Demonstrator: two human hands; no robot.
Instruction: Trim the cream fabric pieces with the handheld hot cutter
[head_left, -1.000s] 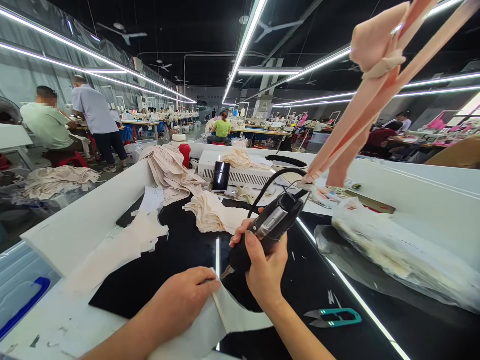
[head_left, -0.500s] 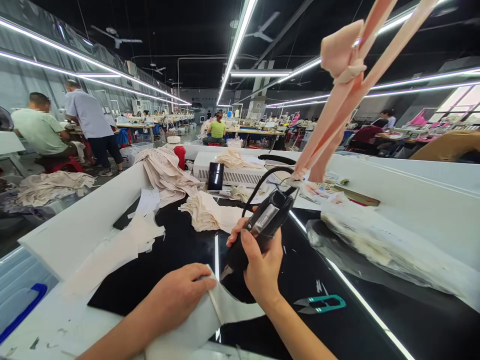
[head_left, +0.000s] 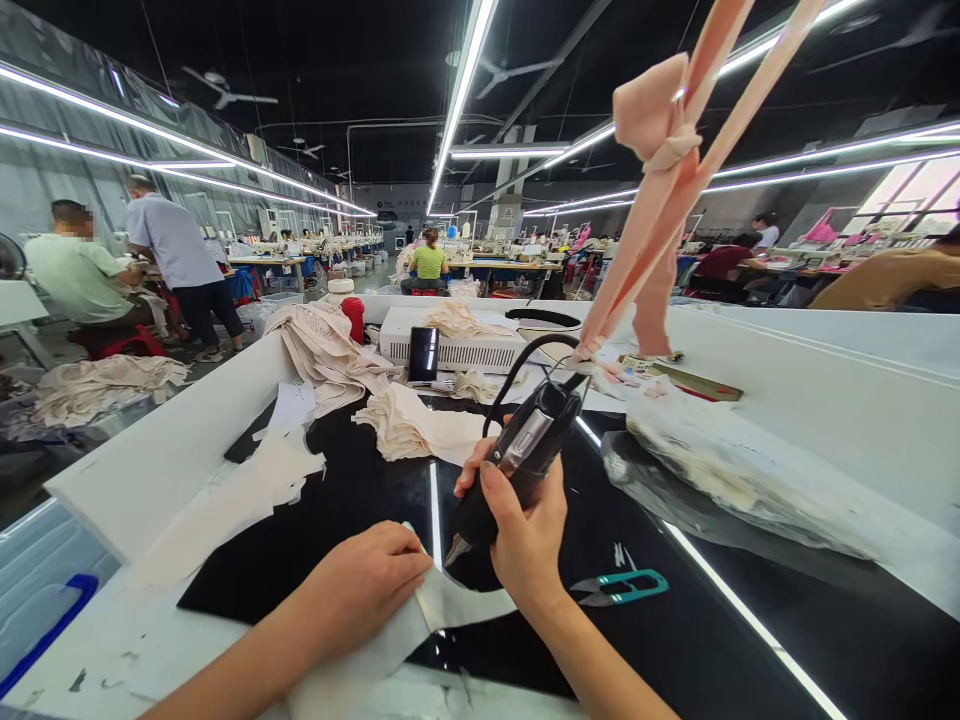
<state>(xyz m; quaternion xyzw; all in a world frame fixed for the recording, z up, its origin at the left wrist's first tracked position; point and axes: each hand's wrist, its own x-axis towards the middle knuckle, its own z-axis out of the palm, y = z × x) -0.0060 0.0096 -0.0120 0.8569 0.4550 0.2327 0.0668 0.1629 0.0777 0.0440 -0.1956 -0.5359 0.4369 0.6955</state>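
Gripping, right hand (head_left: 529, 520): fingers and thumb closed around a black hand tool (head_left: 517, 460), metal tip (head_left: 455, 548) slanting down to the left. Tool and grip match the picture one second ago.

Pinching, left hand (head_left: 367, 575): fingers together and bent, thumb closed in, a pale cloth (head_left: 469, 603) held at its raised edge. The cloth lies under and beside this hand, at the front of the black tabletop (head_left: 675, 640), its curved side running toward the right wrist. Change: its right end shows higher in view than one second ago and reaches less far to the right. Tip and cloth edge are close; whether they touch cannot be told.

Item: pink straps (head_left: 645, 220), knotted, above the tool; further left in view than before.

Item: black cord (head_left: 517, 370), looped behind the tool.

Item: green snips (head_left: 630, 588), lying right of the right wrist; nearer to it in view than one second ago. Thread scraps (head_left: 621, 555) just beyond them.

Item: cream cloth stack (head_left: 420, 425), beyond the hands, slightly further left in view.

Item: clear plastic bag (head_left: 735, 460), at right, likewise shifted left in view.

Item: phone (head_left: 423, 354), propped against a white slotted box (head_left: 480, 350).
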